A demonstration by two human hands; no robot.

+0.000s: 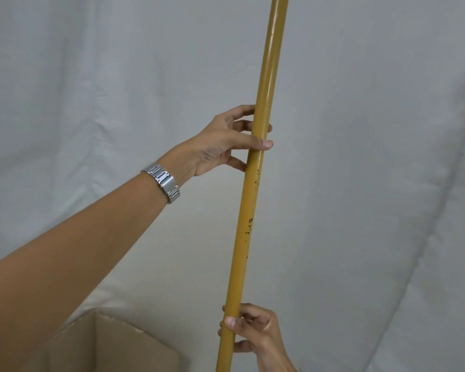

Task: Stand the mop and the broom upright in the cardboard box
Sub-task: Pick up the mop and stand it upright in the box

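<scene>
A long mustard-yellow handle (253, 183) runs nearly upright through the middle of the view, tilted slightly to the right at the top, with dark chips in its paint. Its head is out of view below, so I cannot tell whether it is the mop or the broom. My left hand (226, 142), with a metal watch on the wrist, grips the handle at mid height. My right hand (255, 334) grips it lower down, near the bottom edge. The open cardboard box (113, 342) stands at the lower left, to the left of the handle.
A wrinkled white cloth backdrop (373, 157) fills the whole background behind the handle and the box.
</scene>
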